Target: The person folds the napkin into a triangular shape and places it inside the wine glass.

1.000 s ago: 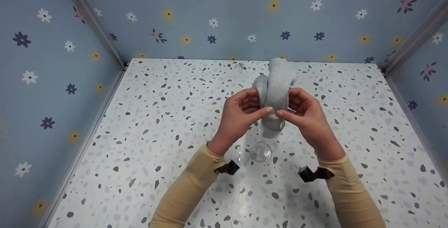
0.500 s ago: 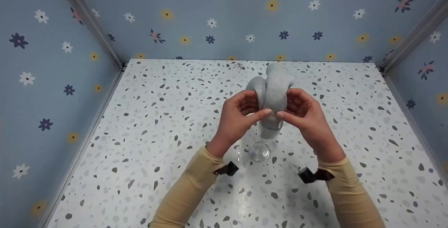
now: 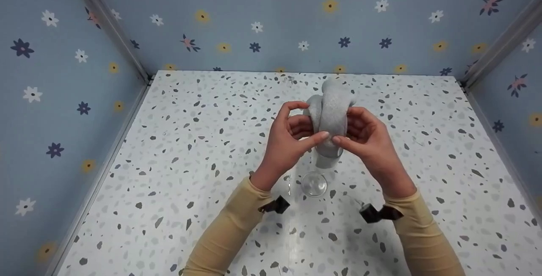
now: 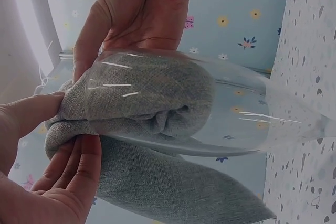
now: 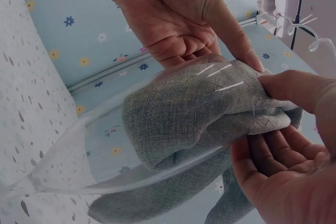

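A grey cloth napkin (image 3: pixel 334 115) is folded into a clear stemmed glass (image 4: pixel 239 111). Part of it fills the bowl and part spills over the rim, one flap hanging outside the glass in the left wrist view. The glass stands upright, its round foot (image 3: pixel 314 184) on the table. My left hand (image 3: pixel 286 140) pinches the napkin at the rim from the left, thumb in front, index finger raised and arched above the others. From the right, my right hand (image 3: pixel 374 144) pinches the same folds with the thumb in front. Some fingers are hidden behind the cloth.
A white speckled table (image 3: pixel 190 140) lies under the glass. Blue flowered panels (image 3: pixel 279 13) enclose it at the back and both sides, with grey metal posts (image 3: pixel 114 26) at the corners.
The top of the napkin sits slightly lower than a second ago. My left index finger has lifted and spread from the other fingers; the right hand has barely moved.
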Motion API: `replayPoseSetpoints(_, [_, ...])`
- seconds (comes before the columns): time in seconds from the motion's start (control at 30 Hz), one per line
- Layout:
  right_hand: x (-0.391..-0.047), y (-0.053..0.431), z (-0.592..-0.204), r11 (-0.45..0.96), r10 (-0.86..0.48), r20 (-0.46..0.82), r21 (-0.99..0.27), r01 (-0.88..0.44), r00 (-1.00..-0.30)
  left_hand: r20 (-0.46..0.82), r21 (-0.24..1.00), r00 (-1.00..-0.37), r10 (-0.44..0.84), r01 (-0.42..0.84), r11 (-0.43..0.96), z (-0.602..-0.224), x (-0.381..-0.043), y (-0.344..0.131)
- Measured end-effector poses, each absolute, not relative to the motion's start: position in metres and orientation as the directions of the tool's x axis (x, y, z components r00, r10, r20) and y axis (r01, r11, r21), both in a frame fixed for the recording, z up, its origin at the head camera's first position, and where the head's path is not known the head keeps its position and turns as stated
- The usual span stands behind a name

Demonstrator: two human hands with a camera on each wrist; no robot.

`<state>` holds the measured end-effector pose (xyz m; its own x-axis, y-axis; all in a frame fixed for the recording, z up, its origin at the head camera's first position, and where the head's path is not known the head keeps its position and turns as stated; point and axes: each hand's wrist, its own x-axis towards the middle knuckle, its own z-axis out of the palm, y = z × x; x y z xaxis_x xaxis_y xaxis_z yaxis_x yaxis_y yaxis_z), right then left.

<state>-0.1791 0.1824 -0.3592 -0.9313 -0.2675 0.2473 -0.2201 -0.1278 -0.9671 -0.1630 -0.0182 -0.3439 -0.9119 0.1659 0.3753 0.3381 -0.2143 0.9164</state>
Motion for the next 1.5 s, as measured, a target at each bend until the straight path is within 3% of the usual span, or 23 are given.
replayPoseSetpoints(0.7, [-0.177, 0.190, -0.378, -0.128, -0.336, 0.314, -0.949, -0.287, -0.888, 0.472, 0.880, -0.869, 0.146, 0.456, -0.132, -0.357, -0.158, -0.016])
replayPoseSetpoints(0.9, [-0.172, 0.198, -0.385, -0.096, -0.423, 0.331, -0.942, -0.322, -0.843, 0.436, 0.894, -0.889, 0.143, 0.410, -0.180, -0.358, -0.157, -0.016])
replayPoseSetpoints(1.03, [-0.170, 0.198, -0.386, -0.050, -0.409, 0.313, -0.945, -0.322, -0.857, 0.425, 0.898, -0.893, 0.145, 0.396, -0.190, -0.358, -0.158, -0.015])
replayPoseSetpoints(1.5, [-0.196, 0.193, -0.380, -0.039, -0.357, 0.300, -0.951, -0.307, -0.885, 0.478, 0.870, -0.868, 0.133, 0.447, -0.207, -0.382, -0.204, -0.014])
